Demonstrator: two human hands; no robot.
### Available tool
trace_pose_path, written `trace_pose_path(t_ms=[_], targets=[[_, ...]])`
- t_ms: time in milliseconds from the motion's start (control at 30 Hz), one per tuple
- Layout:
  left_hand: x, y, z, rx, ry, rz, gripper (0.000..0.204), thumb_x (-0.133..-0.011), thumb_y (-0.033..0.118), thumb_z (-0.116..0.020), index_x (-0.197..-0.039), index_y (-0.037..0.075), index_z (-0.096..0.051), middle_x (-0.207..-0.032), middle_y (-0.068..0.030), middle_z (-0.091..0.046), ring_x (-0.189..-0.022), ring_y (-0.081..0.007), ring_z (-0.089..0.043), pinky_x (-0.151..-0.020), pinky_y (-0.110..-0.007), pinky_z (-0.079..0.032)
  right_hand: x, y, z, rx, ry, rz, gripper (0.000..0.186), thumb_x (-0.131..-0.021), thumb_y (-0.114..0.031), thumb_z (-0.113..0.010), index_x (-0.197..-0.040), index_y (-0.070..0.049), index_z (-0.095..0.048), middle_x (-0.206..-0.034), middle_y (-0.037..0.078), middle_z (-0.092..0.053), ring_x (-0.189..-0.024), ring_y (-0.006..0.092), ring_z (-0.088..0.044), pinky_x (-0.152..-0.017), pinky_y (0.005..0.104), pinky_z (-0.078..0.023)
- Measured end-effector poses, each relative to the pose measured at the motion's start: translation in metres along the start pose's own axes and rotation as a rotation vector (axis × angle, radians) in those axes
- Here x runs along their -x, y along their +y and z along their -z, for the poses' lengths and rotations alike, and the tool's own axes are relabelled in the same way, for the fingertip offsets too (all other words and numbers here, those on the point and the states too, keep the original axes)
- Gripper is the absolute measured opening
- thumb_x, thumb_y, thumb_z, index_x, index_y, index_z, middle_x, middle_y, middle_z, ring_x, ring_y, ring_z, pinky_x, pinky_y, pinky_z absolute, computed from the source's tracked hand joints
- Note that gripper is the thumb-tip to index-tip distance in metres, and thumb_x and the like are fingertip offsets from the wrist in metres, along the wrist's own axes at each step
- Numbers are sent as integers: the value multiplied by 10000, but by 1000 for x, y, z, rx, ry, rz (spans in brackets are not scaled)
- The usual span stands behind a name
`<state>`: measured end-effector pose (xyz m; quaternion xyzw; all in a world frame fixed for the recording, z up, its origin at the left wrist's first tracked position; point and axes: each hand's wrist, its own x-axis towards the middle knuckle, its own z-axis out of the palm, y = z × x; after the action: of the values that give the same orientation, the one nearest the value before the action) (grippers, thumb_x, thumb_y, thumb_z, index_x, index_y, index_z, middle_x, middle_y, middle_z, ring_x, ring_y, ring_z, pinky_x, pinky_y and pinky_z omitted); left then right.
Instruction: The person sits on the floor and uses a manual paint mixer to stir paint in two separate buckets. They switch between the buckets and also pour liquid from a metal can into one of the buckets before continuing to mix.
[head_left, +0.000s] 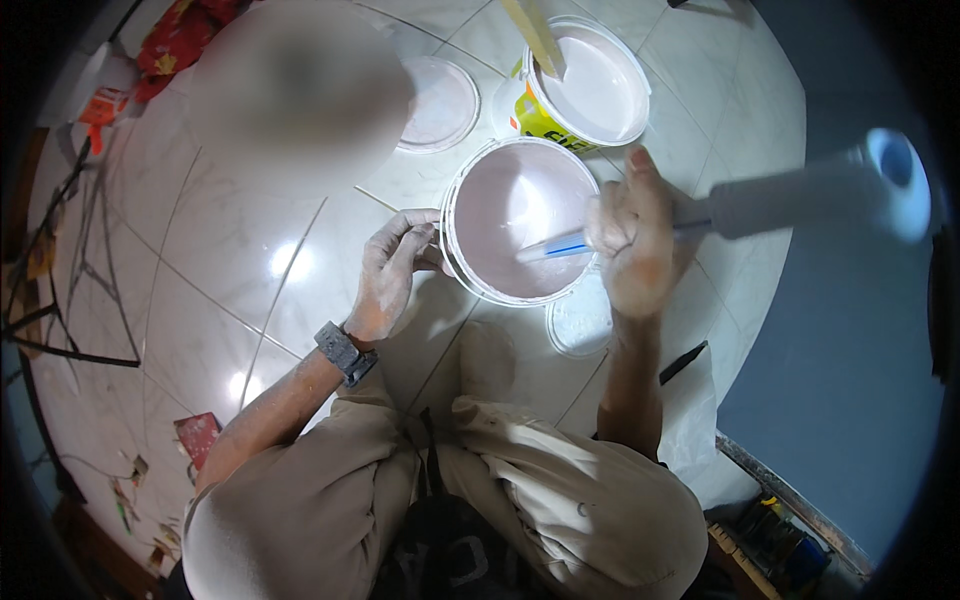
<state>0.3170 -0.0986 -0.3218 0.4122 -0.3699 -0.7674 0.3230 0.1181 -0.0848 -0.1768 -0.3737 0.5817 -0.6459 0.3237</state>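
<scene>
My left hand (395,265), a watch on its wrist, grips the left rim of a white bucket (482,185) coated inside with pale pink paint. My right hand (635,235) is closed around a long tool with a thin white-and-blue end (555,247) angled into the bucket and a thick, motion-blurred grey shaft (770,200) ending in light blue at the right. Behind stands an open yellow-green labelled pail (545,120) of pale paint with a wooden stick (535,35) in it. A white lid (575,325) lies partly under my bucket.
Another round lid (440,105) lies beyond, beside a large blurred patch. At left are black metal rods (85,350), a red bundle (175,35) and an orange-handled item (100,110). A red square (195,435) lies by my left knee. The tiled surface has a curved edge at right.
</scene>
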Motion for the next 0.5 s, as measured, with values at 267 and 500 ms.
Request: trace_pose_path(t_ms=[267, 500], targets=[[2, 4, -2, 0, -4, -9, 299, -1029, 172, -469, -1229, -1, -608, -977, -57, -672, -832, -149, -670, -826, -341, -561, -24, 24, 9, -131, 80, 239, 498, -1047, -259, -454, -595, -165, -265, -477, -30, -231, -410, 88, -175, -413, 295, -174], [1, 3, -4, 6, 2, -10, 305, -1023, 164, -467, -1232, -13, -603, -936, -30, -636, -841, -145, -659, -825, -346, -560, -5, 7, -10, 294, 25, 259, 504, -1031, -191, -542, -563, -132, -364, -472, -28, -306, -391, 82, -275, -392, 285, -211]])
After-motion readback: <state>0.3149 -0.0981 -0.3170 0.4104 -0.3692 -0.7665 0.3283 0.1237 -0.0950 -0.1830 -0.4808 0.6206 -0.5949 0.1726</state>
